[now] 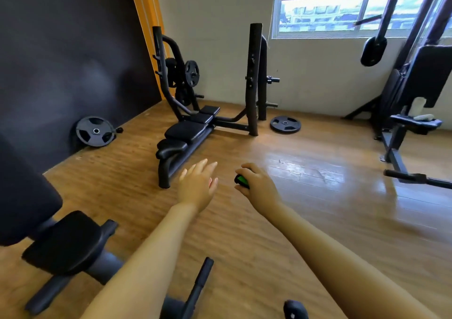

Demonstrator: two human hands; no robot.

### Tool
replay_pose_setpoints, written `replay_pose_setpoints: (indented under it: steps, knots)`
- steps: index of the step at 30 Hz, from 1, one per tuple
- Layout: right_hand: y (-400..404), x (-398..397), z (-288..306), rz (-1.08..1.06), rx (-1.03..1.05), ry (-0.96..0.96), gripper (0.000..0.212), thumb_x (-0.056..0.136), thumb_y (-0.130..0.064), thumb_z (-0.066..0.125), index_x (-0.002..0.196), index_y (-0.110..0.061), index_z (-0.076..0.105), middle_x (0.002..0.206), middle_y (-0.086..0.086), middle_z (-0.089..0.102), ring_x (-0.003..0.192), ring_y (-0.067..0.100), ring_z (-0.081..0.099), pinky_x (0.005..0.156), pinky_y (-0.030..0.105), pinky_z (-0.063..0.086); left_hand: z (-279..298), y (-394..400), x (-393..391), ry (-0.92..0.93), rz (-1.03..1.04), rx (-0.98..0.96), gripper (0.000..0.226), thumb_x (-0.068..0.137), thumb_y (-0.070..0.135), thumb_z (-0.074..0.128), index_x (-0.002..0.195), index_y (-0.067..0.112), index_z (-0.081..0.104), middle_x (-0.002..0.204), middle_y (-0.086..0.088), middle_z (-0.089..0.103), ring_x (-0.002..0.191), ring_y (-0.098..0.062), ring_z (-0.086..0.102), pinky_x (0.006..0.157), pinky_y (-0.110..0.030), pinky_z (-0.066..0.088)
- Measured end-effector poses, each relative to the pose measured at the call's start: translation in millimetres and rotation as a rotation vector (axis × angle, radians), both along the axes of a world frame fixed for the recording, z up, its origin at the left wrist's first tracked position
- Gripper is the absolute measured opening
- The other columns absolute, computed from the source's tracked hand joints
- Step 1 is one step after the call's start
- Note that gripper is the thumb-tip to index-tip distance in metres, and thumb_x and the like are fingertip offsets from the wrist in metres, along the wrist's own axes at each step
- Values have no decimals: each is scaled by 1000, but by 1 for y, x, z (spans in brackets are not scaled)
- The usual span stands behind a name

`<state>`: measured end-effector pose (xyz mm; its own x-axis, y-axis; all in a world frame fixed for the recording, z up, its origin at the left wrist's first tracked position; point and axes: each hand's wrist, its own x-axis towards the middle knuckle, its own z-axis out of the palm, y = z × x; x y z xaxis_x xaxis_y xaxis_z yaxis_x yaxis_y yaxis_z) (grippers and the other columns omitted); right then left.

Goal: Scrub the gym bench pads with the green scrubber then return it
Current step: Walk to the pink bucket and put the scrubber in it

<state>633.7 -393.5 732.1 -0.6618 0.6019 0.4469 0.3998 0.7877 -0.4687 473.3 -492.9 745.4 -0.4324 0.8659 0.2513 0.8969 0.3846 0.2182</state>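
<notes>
Green scrubber [241, 180] looks small, light, likely soft; right hand [255, 184] curls round it, left hand [198, 184] spread, holding nothing.

No readable text, label, brand, number or sign anywhere in view. Weight plate [95, 131] leaning on dark wall, left of bench [185, 132]: raised markings too blurred to read. Weight plate [285, 123] flat on floor, right of bench: no legible figures. Plates [192, 73] racked on upright behind bench: markings too small to tell.
</notes>
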Motion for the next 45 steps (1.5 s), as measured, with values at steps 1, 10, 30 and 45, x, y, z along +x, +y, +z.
replay_pose_setpoints:
  steps: [1, 10, 30, 45]
  knots:
    - [23, -10, -4, 25, 6, -12, 34, 85, -12, 74, 117, -3, 66, 125, 14, 58, 114, 33, 54, 93, 30, 41, -4, 20, -5, 2, 20, -1, 49, 100, 33, 45, 148, 27, 38, 155, -1, 33, 142, -16, 29, 117, -44, 23]
    - [246, -103, -5, 299, 94, -106, 34, 84, -17, 75, 114, -5, 68, 121, 12, 60, 112, 30, 54, 96, 34, 44, -38, 208, -67, -57, 301, 35, 49, 99, 32, 47, 148, 29, 39, 157, 0, 30, 144, -15, 26, 117, -44, 16]
    - [518, -344, -65, 652, 12, -267, 27, 93, -15, 64, 117, -1, 66, 130, 11, 56, 122, 32, 47, 98, 28, 37, -101, 447, -258, -98, 595, -51, 48, 100, 28, 43, 148, 29, 37, 156, 0, 29, 145, -14, 22, 116, -48, 19]
    - [643, -484, -101, 789, -90, -334, 22, 95, -13, 61, 113, -1, 65, 123, 10, 56, 117, 29, 48, 88, 26, 38, -119, 550, -339, -132, 895, -32, 60, 94, 18, 57, 150, 25, 34, 157, -2, 28, 144, -21, 26, 117, -41, 22]
